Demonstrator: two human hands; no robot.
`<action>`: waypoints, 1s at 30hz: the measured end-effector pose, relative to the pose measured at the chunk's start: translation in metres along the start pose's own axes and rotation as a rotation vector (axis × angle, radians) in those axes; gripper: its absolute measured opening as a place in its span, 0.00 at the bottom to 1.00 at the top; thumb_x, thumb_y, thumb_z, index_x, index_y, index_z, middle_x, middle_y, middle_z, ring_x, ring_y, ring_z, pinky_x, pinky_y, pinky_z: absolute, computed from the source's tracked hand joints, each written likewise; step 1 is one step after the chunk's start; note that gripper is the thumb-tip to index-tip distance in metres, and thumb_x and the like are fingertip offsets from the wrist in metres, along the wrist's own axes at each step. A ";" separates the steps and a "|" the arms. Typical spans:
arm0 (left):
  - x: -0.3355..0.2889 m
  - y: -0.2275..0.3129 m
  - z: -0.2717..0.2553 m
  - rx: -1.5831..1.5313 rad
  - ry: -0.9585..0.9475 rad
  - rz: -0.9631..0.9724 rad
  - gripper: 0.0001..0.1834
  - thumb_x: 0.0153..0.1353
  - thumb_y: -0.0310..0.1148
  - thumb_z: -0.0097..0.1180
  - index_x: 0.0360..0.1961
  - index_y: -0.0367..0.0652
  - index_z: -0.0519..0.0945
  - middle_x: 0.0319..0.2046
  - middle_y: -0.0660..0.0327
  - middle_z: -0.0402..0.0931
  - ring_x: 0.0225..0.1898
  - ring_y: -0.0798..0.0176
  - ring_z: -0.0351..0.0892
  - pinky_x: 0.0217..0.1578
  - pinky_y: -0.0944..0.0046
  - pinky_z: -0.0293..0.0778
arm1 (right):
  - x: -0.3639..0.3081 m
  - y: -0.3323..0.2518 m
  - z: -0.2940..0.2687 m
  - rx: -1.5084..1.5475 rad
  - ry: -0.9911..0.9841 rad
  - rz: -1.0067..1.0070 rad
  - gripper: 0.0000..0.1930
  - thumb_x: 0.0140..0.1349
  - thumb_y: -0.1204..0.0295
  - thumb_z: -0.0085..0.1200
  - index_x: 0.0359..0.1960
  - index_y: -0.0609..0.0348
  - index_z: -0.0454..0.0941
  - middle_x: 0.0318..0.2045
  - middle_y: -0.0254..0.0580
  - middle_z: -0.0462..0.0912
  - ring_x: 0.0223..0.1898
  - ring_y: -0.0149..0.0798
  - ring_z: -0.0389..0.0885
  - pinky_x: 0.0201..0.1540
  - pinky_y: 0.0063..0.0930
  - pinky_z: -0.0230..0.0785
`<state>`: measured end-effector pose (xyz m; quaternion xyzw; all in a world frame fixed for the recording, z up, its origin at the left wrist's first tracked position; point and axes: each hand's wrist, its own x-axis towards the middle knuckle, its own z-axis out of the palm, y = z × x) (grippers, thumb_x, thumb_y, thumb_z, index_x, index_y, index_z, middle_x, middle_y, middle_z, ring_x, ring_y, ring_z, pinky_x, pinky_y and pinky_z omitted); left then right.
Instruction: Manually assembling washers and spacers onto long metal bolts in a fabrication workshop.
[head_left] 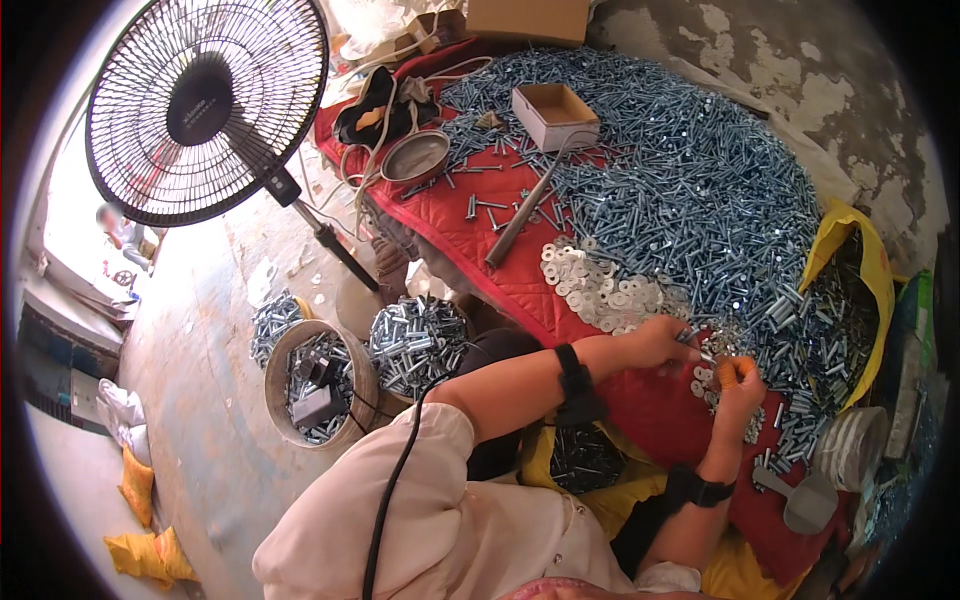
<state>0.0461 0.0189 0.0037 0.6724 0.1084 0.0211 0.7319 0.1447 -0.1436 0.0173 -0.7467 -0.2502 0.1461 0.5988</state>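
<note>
My left hand [665, 343] is closed in a pinch, with a silver bolt [686, 336] at its fingertips. Close by on the right, my right hand [740, 382] has its fingers pressed together, with orange covering on some of them. Whatever it pinches is too small to make out. Beneath and between the hands lie small shiny metal parts [722, 340] and a few pale washers [702, 378] on a red quilted cloth [650, 410]. A heap of white washers [610, 290] sits just beyond my left hand. Past both hands spreads a large pile of bluish bolts [680, 180].
An open cardboard box [556, 135], a metal bowl [416, 157] and a rod-like tool [520, 218] rest around the pile. A standing fan [205, 100] and a bolt-filled bucket [275, 385] are at left. A scoop [810, 505] and yellow sack [835, 235] are at right.
</note>
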 end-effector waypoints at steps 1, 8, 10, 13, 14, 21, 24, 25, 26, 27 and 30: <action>0.000 -0.001 0.003 -0.030 -0.003 -0.008 0.08 0.57 0.32 0.56 0.31 0.38 0.76 0.16 0.62 0.75 0.14 0.72 0.71 0.15 0.71 0.64 | 0.002 0.005 -0.004 -0.180 0.038 0.007 0.07 0.51 0.75 0.61 0.31 0.63 0.78 0.25 0.33 0.78 0.24 0.23 0.74 0.26 0.17 0.68; 0.015 -0.019 0.011 -0.125 -0.049 0.036 0.09 0.56 0.32 0.56 0.34 0.38 0.76 0.19 0.62 0.76 0.17 0.70 0.74 0.17 0.70 0.68 | -0.003 0.016 -0.010 -0.221 0.034 -0.224 0.06 0.53 0.74 0.57 0.31 0.62 0.78 0.28 0.34 0.77 0.31 0.28 0.74 0.36 0.22 0.66; 0.014 -0.026 0.005 -0.132 0.028 0.015 0.09 0.56 0.33 0.56 0.35 0.40 0.76 0.22 0.63 0.77 0.19 0.70 0.75 0.17 0.71 0.68 | -0.002 0.008 -0.007 -0.036 0.026 -0.248 0.05 0.55 0.74 0.54 0.31 0.62 0.78 0.29 0.34 0.78 0.33 0.30 0.74 0.39 0.23 0.66; -0.001 0.000 -0.004 -0.147 0.032 -0.057 0.06 0.57 0.31 0.55 0.32 0.40 0.77 0.20 0.62 0.76 0.17 0.71 0.73 0.19 0.72 0.69 | 0.002 0.005 -0.004 -0.064 -0.055 -0.114 0.12 0.60 0.65 0.50 0.32 0.62 0.79 0.32 0.36 0.79 0.36 0.29 0.75 0.41 0.22 0.65; -0.001 -0.003 -0.009 -0.098 -0.007 -0.045 0.06 0.57 0.31 0.55 0.31 0.39 0.77 0.20 0.63 0.76 0.15 0.72 0.71 0.17 0.73 0.65 | 0.003 0.002 -0.001 0.071 -0.061 -0.101 0.15 0.61 0.62 0.49 0.32 0.63 0.79 0.32 0.37 0.80 0.36 0.29 0.75 0.42 0.22 0.65; 0.004 0.003 -0.001 -0.088 -0.033 -0.142 0.09 0.60 0.35 0.52 0.37 0.41 0.75 0.22 0.61 0.78 0.16 0.75 0.67 0.13 0.77 0.56 | 0.002 0.002 -0.004 0.319 -0.121 -0.177 0.31 0.63 0.46 0.38 0.35 0.66 0.80 0.34 0.43 0.81 0.40 0.34 0.76 0.46 0.25 0.65; 0.000 0.006 0.008 -0.136 -0.033 -0.185 0.09 0.60 0.34 0.52 0.37 0.41 0.74 0.24 0.60 0.78 0.15 0.75 0.67 0.13 0.77 0.56 | 0.002 0.004 -0.009 0.317 -0.091 -0.138 0.30 0.63 0.46 0.40 0.35 0.67 0.79 0.35 0.43 0.81 0.41 0.33 0.77 0.45 0.26 0.65; -0.001 0.005 0.008 -0.164 0.001 -0.190 0.08 0.61 0.34 0.51 0.36 0.40 0.74 0.23 0.59 0.78 0.15 0.75 0.66 0.13 0.77 0.56 | -0.002 -0.001 -0.005 0.321 -0.009 -0.068 0.21 0.61 0.55 0.49 0.35 0.64 0.80 0.37 0.42 0.81 0.40 0.33 0.78 0.44 0.26 0.67; 0.000 0.004 0.006 -0.162 -0.005 -0.195 0.08 0.61 0.34 0.51 0.36 0.40 0.74 0.23 0.59 0.78 0.15 0.75 0.66 0.13 0.77 0.56 | -0.006 -0.008 -0.002 0.323 -0.003 -0.063 0.21 0.61 0.55 0.49 0.35 0.64 0.80 0.37 0.42 0.81 0.40 0.33 0.78 0.44 0.26 0.67; 0.000 0.003 0.002 -0.185 -0.001 -0.175 0.08 0.61 0.34 0.51 0.36 0.40 0.74 0.23 0.59 0.78 0.15 0.75 0.66 0.13 0.77 0.55 | -0.008 -0.016 0.002 0.201 -0.022 -0.179 0.15 0.58 0.61 0.52 0.35 0.62 0.80 0.38 0.41 0.81 0.38 0.33 0.78 0.43 0.27 0.68; -0.004 0.010 -0.001 -0.164 -0.007 -0.169 0.08 0.61 0.34 0.52 0.35 0.40 0.73 0.23 0.59 0.77 0.15 0.75 0.66 0.12 0.79 0.54 | -0.008 -0.016 -0.005 -0.227 -0.112 -0.322 0.18 0.51 0.71 0.59 0.45 0.55 0.77 0.44 0.39 0.78 0.41 0.36 0.79 0.45 0.29 0.70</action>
